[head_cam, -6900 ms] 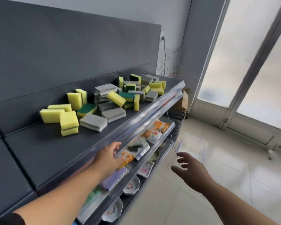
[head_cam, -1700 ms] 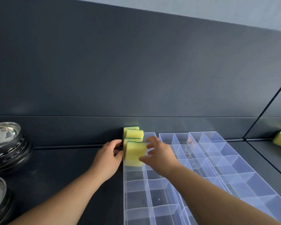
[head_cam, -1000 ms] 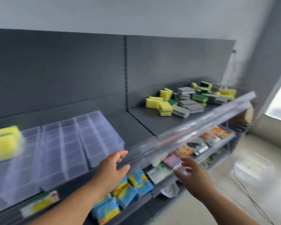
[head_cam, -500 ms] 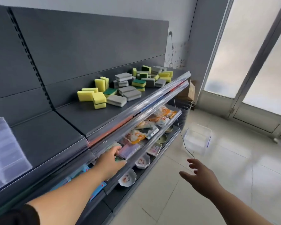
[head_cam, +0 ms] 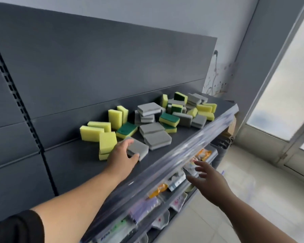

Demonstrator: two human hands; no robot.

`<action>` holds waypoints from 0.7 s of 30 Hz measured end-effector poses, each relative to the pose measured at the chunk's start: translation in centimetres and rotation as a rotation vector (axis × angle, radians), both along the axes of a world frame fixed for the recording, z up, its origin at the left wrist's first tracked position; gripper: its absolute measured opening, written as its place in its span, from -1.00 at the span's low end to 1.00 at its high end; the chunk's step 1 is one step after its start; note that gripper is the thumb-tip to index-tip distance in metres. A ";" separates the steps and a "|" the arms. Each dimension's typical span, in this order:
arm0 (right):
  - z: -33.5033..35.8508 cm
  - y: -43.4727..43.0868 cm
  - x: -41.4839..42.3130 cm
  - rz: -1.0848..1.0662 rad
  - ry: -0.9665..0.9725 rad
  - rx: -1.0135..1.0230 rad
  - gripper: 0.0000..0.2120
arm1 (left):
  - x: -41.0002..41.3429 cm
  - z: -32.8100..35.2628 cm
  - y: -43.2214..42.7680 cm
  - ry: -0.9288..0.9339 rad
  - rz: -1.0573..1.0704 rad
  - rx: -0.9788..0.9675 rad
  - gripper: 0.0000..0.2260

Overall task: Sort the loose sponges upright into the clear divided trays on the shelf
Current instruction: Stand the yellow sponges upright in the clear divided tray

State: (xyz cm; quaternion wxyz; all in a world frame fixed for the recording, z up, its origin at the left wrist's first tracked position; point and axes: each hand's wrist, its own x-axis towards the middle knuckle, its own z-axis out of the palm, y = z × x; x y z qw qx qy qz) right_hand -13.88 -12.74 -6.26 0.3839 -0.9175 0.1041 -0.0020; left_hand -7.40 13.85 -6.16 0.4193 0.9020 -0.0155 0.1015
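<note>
At the bottom left a black sleeve [head_cam: 16, 227] ends above the elbow, and the bare left forearm reaches up over the clear front rail [head_cam: 174, 160] of the top shelf [head_cam: 68, 162]. The right hand [head_cam: 210, 184] hangs in front of the rail, lower down, fingers spread and relaxed, holding nothing. Behind it, the lower shelves carry blurred packets, one of them orange [head_cam: 202, 154], and small patterned dishes [head_cam: 178, 201].

The left hand [head_cam: 122, 156] is on the shelf, over the nearest grey sponge [head_cam: 139, 149], which lies flat. Its fingers curl over the sponge's far left corner and the thumb presses the near edge, so the hand has hold of it. Just beside the hand on the left is a yellow sponge [head_cam: 107, 142] tilted on top of another yellow one.

Further back lie the other loose sponges, all on this top shelf. Two more yellow ones lie on their sides, two yellow ones [head_cam: 115, 119] stand on end, and a green-topped one [head_cam: 126, 129] lies flat. Two grey ones [head_cam: 157, 140] overlap each other. Beyond them a mixed heap [head_cam: 182, 109] of grey, yellow and green-topped pieces runs toward the shelf's far end.

Behind everything stands the dark grey back panel [head_cam: 95, 67]; on the right, a frosted glass door [head_cam: 288, 93] and pale floor tiles [head_cam: 253, 199].
</note>
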 end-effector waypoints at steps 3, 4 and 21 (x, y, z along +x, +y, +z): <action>0.6 0.9 4.9 0.072 -0.024 0.013 -0.42 | 2.8 0.3 1.3 -0.123 0.214 0.078 -0.56; 0.6 1.1 6.4 0.093 -0.027 0.019 -0.43 | 3.7 0.1 1.8 -0.126 0.268 0.103 -0.53; 2.0 -2.4 29.6 0.509 -0.165 -0.236 -0.47 | 12.4 1.8 -4.7 0.138 0.636 0.105 -0.24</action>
